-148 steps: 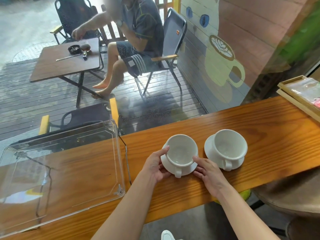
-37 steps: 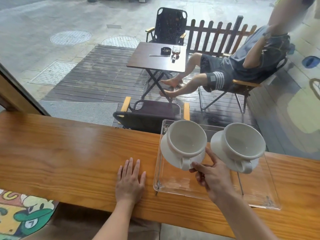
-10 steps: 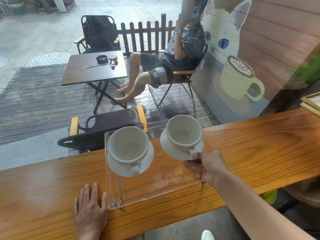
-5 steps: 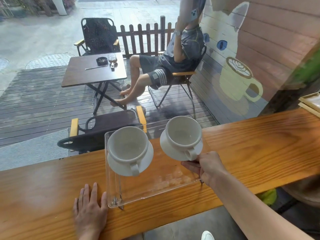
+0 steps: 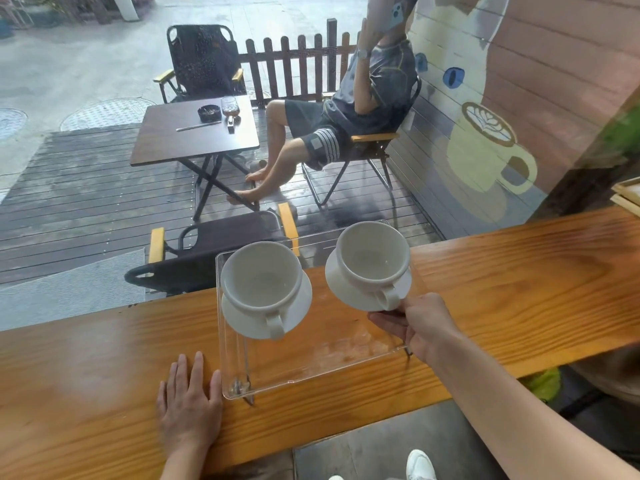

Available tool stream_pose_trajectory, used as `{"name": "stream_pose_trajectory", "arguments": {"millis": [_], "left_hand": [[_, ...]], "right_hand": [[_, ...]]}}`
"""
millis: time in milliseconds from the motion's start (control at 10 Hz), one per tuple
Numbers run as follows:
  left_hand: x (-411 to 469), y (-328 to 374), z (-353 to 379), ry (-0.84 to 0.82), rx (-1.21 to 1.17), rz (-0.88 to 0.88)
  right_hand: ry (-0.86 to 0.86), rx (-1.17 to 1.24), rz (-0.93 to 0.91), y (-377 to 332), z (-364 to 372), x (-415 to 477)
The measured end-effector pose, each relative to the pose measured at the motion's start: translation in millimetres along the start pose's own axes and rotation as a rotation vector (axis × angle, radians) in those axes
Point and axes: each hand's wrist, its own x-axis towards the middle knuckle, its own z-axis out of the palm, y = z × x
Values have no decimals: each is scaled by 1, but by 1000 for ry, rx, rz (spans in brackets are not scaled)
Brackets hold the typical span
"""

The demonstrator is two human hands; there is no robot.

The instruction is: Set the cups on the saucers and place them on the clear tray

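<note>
My left hand point(image 5: 188, 398) lies flat and open on the counter point(image 5: 86, 368) beside the clear tray point(image 5: 311, 362). Both cups sit on saucers there; my right hand point(image 5: 420, 327) pinches the right saucer point(image 5: 337, 285). Only letting go looks left.

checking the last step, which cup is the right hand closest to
The right-side cup; the right hand sits just beside its handle, while the left-side cup stands clear of both hands.
</note>
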Motion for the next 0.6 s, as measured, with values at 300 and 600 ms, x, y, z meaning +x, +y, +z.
{"name": "stream_pose_trajectory", "arguments": {"millis": [300, 600], "left_hand": [[4, -5, 0, -79, 13, 11], [16, 5, -27, -362, 89, 5]], "right_hand": [[-82, -89, 39, -7, -9, -9], [-212, -97, 22, -7, -37, -19]]}}
